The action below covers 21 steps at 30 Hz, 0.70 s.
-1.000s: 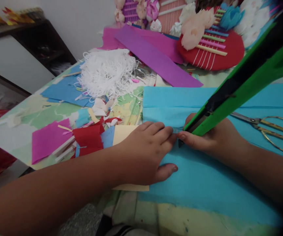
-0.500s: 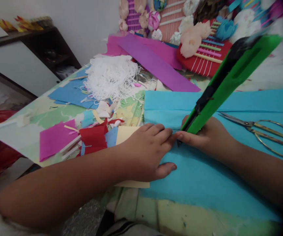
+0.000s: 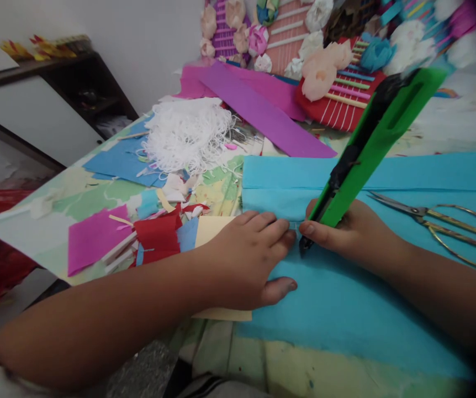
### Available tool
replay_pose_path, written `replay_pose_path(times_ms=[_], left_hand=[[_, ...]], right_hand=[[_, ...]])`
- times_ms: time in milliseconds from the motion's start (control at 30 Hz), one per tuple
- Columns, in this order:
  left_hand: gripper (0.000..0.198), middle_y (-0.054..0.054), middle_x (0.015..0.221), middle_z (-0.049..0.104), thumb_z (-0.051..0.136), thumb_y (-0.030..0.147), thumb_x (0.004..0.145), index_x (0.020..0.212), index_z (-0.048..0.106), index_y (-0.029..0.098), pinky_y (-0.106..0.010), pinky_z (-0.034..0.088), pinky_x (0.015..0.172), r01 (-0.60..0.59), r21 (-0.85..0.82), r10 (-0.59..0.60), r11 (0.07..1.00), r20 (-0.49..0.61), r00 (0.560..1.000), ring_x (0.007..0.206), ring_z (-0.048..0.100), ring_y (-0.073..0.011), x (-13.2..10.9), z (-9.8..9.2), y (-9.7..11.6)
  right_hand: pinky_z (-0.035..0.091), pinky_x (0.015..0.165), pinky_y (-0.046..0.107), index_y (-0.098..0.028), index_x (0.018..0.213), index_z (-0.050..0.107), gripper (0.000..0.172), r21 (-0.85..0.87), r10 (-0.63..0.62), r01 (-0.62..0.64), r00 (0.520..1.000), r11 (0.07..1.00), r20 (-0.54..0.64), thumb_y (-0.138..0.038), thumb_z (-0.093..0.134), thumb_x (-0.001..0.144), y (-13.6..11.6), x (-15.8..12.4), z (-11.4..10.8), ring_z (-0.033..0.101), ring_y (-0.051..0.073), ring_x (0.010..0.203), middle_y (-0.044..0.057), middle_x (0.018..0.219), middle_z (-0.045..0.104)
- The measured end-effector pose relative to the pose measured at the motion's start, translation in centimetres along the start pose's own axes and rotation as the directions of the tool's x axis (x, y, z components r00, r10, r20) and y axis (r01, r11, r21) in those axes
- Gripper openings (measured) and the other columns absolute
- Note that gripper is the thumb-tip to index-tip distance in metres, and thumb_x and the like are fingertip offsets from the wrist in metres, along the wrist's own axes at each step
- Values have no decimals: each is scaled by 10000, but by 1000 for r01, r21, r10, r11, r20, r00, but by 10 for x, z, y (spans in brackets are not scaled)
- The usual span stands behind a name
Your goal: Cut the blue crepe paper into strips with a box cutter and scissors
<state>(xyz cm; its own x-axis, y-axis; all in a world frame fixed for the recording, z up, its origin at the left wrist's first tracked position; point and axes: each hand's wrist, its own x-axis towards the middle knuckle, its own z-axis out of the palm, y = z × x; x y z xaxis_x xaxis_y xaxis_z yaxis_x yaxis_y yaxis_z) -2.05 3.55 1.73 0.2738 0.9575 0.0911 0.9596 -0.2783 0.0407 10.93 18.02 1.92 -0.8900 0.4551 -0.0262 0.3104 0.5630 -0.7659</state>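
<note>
My right hand (image 3: 354,229) grips a green box cutter (image 3: 362,152), tilted with its black tip down on the turquoise paper (image 3: 345,298). My left hand (image 3: 258,257) lies flat beside the tip, fingers together and thumb out, pressing on the turquoise paper and on a cream sheet (image 3: 221,315). Between the hands a short stretch of a thin clear strip shows, perhaps a ruler's edge; most of it is hidden under my hands. Scissors (image 3: 424,213) with gold handles rest on the turquoise paper, right of my right hand.
A heap of white string (image 3: 188,132) sits at the back left, near a purple paper strip (image 3: 269,113). Red fabric (image 3: 158,237), a magenta piece (image 3: 95,237) and scraps lie left of my hands. Decorated weavings (image 3: 333,105) stand at the back. A cabinet (image 3: 35,110) is at far left.
The box cutter has leaned slightly lower, its tip a little nearer to me, and a bit more of the clear strip shows between my hands. My left hand stays in place.
</note>
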Motion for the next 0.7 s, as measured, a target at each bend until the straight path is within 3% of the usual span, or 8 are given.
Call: replay_pose_path(times_ms=[700], left_hand=[[531,-154,1134,532,453,493,820,1129,539,69,-450,336,932,4,-23,-5,1000,-17,1000,1062,445,-307,-1,-1,1]], right_hand=[[307,489,272,-183,514,421,367,-220,-24,16,999,975,-32,-496,507,683,-5,-5,3,423,116,483,-20,474,432]])
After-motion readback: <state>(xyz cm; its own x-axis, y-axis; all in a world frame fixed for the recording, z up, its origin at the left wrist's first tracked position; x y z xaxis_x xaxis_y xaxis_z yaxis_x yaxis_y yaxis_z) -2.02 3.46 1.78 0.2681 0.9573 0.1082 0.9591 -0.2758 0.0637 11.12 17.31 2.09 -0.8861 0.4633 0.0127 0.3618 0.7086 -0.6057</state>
